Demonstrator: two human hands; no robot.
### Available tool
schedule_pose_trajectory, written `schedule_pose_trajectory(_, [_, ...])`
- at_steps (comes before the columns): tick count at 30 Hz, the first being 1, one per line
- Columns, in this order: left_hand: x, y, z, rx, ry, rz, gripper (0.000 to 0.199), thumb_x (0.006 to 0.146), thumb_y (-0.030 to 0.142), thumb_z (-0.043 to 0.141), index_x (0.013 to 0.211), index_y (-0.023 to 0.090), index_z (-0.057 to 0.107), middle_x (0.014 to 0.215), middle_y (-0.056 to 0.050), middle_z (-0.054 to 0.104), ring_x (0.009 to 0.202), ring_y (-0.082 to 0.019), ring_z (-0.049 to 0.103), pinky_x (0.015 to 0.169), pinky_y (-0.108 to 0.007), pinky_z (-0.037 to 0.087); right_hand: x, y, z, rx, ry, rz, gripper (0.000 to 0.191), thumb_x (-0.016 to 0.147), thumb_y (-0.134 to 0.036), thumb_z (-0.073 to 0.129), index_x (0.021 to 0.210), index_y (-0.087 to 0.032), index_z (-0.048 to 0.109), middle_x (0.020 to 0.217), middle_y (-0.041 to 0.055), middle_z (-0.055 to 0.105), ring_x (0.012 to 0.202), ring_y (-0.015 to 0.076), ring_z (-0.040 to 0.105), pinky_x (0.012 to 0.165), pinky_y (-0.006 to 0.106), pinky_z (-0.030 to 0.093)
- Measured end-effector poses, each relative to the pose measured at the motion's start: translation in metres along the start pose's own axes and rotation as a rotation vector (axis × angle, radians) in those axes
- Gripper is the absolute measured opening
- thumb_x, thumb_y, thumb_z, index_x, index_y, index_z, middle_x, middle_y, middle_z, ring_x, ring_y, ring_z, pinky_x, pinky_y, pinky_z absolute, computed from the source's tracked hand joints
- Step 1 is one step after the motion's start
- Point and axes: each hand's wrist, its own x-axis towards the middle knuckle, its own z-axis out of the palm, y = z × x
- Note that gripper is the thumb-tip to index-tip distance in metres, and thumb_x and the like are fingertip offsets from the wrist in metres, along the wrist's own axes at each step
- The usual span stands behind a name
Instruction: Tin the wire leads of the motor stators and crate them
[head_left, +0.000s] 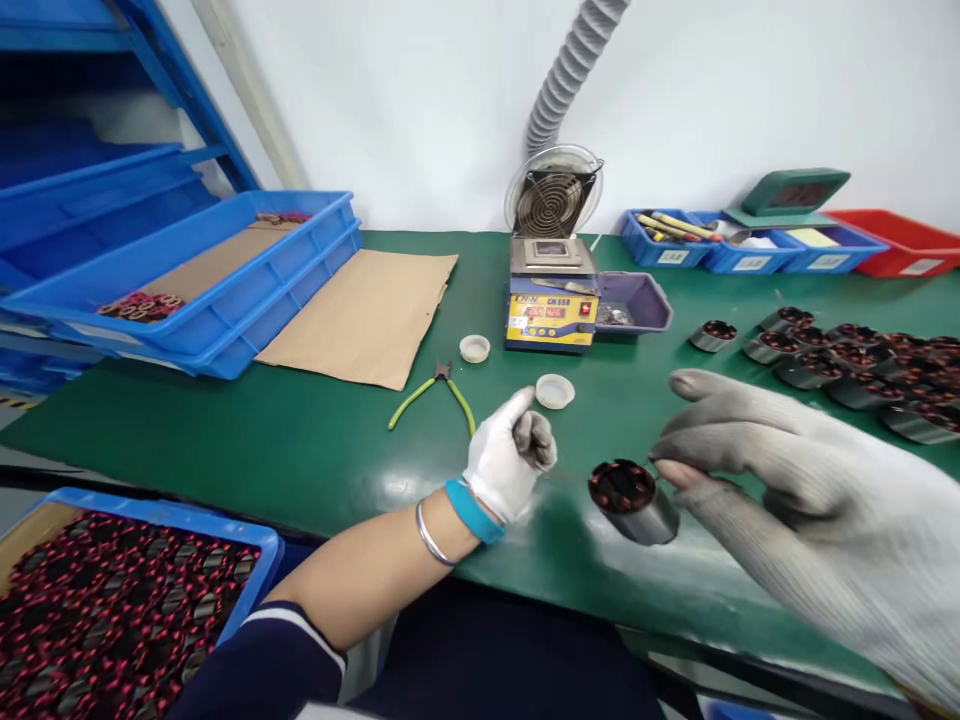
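Observation:
My right hand (787,490), in a worn white glove with a bare thumb tip, pinches at the upper edge of a metal motor stator (645,515) with dark copper windings. The stator tilts, its wound end facing up and left. Whether the fingertips grip its rim or a thin lead wire is too small to tell. My left hand (512,455), also gloved, has its fingers curled in with darkened tips and nothing visible in them. Its index knuckle lies beside a small white dish (555,391). Green-handled cutting pliers (442,385) lie spread on the green table, left of that hand.
A solder pot (553,310) with a fan behind it stands at the back, beside a purple bin (637,302). Several finished-looking stators (847,365) cluster at right. Blue trays (225,330) and brown paper (360,315) sit left. A tray of red-wired stators (127,600) is lower left.

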Motion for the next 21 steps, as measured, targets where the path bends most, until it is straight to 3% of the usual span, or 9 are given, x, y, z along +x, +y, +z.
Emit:
schedule_pose_trajectory(3, [0.005,0.004,-0.001,0.118,-0.088,-0.235,0.051,0.087,0.058,0.054,0.056,0.019,0.046,0.047,0.003,0.045,0.037,-0.007,0.038,0.037,-0.020,0.026,0.007,0.001,-0.008,0.010,-0.037,-0.142,0.005,0.093,-0.030,0.054,0.093,-0.027,0.058,0.085,0.0002,0.068,0.106,0.0198,0.066,0.106,0.035,0.049])
schedule_pose_trajectory(7, [-0.003,0.011,0.004,0.263,-0.383,-0.558,0.049,0.096,0.047,0.037,0.078,0.013,0.067,0.055,-0.006,0.060,0.040,-0.016,0.052,0.040,-0.027,0.039,0.007,0.010,-0.006,-0.062,-0.027,-0.127,0.006,0.092,-0.031,0.056,0.090,-0.027,0.059,0.086,0.0016,0.068,0.104,0.0224,0.066,0.100,0.039,0.053])
schedule_pose_trajectory(10, [-0.005,0.018,0.004,0.014,-0.498,-0.452,0.047,0.098,0.039,0.032,0.085,0.013,0.068,0.079,-0.011,0.070,0.066,-0.022,0.068,0.060,-0.034,0.053,0.007,0.009,-0.008,-0.061,0.003,-0.109,0.003,0.092,-0.028,0.057,0.089,-0.027,0.059,0.085,0.0012,0.066,0.103,0.0213,0.066,0.101,0.037,0.052])
schedule_pose_trajectory(13, [0.003,0.016,-0.001,-0.299,-0.280,-0.132,0.046,0.099,0.037,0.038,0.065,0.015,0.060,0.077,-0.009,0.068,0.076,-0.019,0.068,0.078,-0.035,0.055,0.014,0.001,-0.011,-0.024,-0.014,-0.122,0.003,0.092,-0.027,0.057,0.089,-0.027,0.057,0.085,0.0008,0.066,0.105,0.0197,0.066,0.107,0.036,0.049])
schedule_pose_trajectory(15, [0.011,0.010,-0.005,-0.256,-0.145,-0.116,0.046,0.098,0.040,0.042,0.064,0.015,0.058,0.068,-0.007,0.065,0.068,-0.017,0.066,0.074,-0.032,0.054,0.020,-0.003,-0.011,0.001,-0.039,-0.147,0.003,0.092,-0.026,0.056,0.090,-0.026,0.056,0.085,0.0000,0.066,0.103,0.0190,0.067,0.110,0.037,0.048])
schedule_pose_trajectory(16, [0.014,0.006,-0.007,-0.167,-0.165,-0.205,0.048,0.098,0.045,0.041,0.069,0.014,0.061,0.068,-0.007,0.065,0.064,-0.017,0.065,0.070,-0.032,0.055,0.022,-0.004,-0.011,0.010,-0.054,-0.159,0.003,0.093,-0.026,0.055,0.090,-0.026,0.056,0.084,-0.0004,0.066,0.102,0.0186,0.067,0.111,0.037,0.048])
schedule_pose_trajectory(17, [0.015,0.003,-0.008,-0.061,-0.264,-0.337,0.053,0.098,0.053,0.036,0.076,0.013,0.064,0.071,-0.008,0.066,0.063,-0.019,0.066,0.065,-0.033,0.055,0.023,-0.003,-0.010,0.019,-0.067,-0.170,0.003,0.093,-0.026,0.054,0.090,-0.027,0.055,0.083,-0.0008,0.067,0.100,0.0183,0.068,0.110,0.037,0.049])
schedule_pose_trajectory(19, [0.016,0.000,-0.008,0.132,-0.586,-0.599,0.072,0.096,0.065,0.020,0.088,0.011,0.067,0.079,-0.012,0.070,0.061,-0.024,0.068,0.056,-0.035,0.054,0.021,0.001,-0.007,0.024,-0.081,-0.175,0.005,0.093,-0.026,0.053,0.089,-0.027,0.056,0.082,-0.0014,0.067,0.099,0.0183,0.069,0.105,0.036,0.052])
schedule_pose_trajectory(21, [0.013,-0.001,-0.008,0.209,-0.786,-0.675,0.078,0.096,0.066,0.013,0.088,0.011,0.068,0.080,-0.014,0.071,0.056,-0.024,0.068,0.048,-0.034,0.053,0.015,0.005,-0.005,0.018,-0.073,-0.125,0.006,0.092,-0.026,0.055,0.087,-0.028,0.058,0.082,-0.0013,0.068,0.103,0.0191,0.069,0.099,0.034,0.055])
